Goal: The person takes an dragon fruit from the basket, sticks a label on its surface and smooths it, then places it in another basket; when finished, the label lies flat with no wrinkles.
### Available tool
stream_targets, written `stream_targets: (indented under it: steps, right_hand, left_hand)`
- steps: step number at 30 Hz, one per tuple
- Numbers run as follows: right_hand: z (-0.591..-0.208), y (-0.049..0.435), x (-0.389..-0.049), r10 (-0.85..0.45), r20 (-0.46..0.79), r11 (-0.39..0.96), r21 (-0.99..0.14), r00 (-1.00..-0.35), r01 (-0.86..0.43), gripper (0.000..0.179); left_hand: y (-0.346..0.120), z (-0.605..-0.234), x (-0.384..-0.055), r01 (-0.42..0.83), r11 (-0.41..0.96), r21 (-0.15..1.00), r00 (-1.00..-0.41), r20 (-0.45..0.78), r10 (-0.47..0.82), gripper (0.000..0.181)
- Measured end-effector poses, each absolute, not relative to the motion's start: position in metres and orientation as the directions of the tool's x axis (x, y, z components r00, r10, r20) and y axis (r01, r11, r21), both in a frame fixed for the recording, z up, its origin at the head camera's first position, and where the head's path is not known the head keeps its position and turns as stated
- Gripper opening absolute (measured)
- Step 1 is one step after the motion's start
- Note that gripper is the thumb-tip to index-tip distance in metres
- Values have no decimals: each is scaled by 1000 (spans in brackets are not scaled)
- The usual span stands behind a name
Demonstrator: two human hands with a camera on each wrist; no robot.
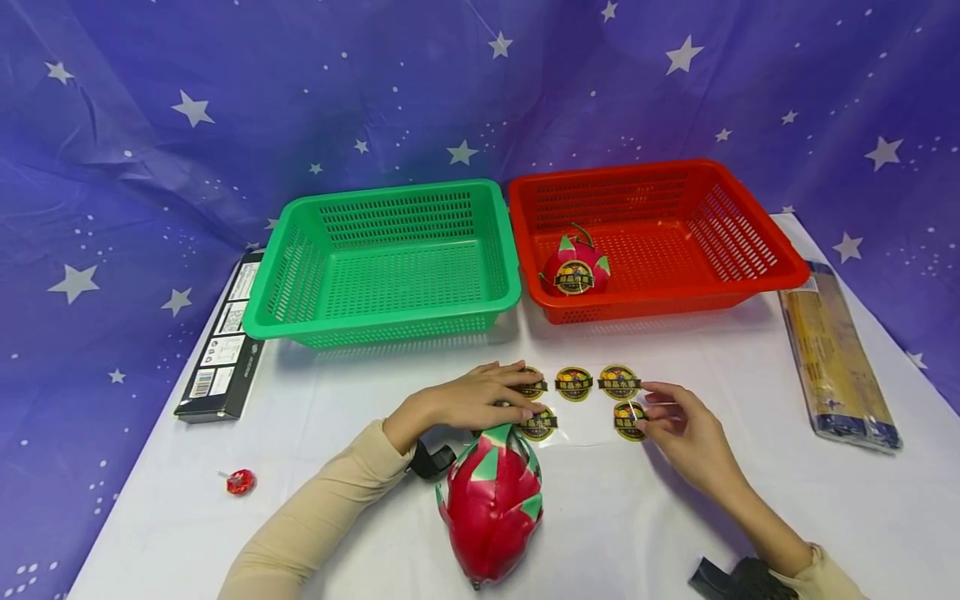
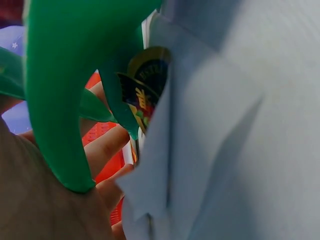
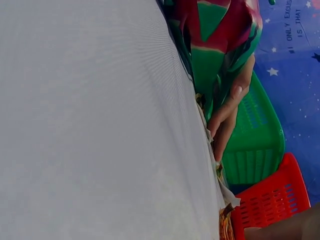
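Note:
A clear sheet of round black-and-gold stickers [image 1: 573, 384] lies on the white table. My left hand [image 1: 476, 398] rests on its left part, fingers spread over two of the stickers. At the right edge, my right hand [image 1: 686, 437] pinches the sheet beside the lower right sticker [image 1: 628, 421], thumb and fingers right at its rim. Just below my left hand lies a large red toy dragon fruit [image 1: 493, 508] with green leaf tips. In the left wrist view its green leaves [image 2: 55, 100] hide part of the left hand. The right wrist view shows the left hand's fingers [image 3: 230, 112] beyond the fruit.
A green basket [image 1: 390, 327] and a red basket [image 1: 675, 298] stand at the back. In the red one sits a smaller dragon fruit [image 1: 588, 252] bearing a sticker. A black box [image 1: 221, 350] and a wrapped red candy [image 1: 241, 482] lie left, a plastic-wrapped pack [image 1: 836, 358] right.

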State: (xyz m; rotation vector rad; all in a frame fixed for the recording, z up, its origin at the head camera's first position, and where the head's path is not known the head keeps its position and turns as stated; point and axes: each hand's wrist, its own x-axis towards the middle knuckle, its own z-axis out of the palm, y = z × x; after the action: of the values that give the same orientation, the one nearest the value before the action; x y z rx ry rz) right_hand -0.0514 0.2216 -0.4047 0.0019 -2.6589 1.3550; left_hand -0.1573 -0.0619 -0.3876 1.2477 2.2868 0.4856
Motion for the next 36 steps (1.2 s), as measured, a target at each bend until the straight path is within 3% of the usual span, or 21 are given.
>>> stream_targets:
  steps: [11,20,27,36]
  right_hand:
    - [-410,220,-55,80,219,639,-760,-972,-118,44]
    - [-408,226,-54,-39,129,633,-764,-991,-124,36]
    - [-408,229,-55,-132,126,627,-758,-983,-181,31]
    - [-408,231,-56,-148,124,607,-772,-981,-189,34]
  left_hand:
    - [-62,-390,-157,666,516,538,-475,-226,850,34]
    - [-63,-389,-156,676,508,535,-473,-214,855,33]
    - [-63,-389,-156,672,509,537,-477,-212,853,33]
    - [-63,-391,-157,673,508,537,-476,-211,854,33]
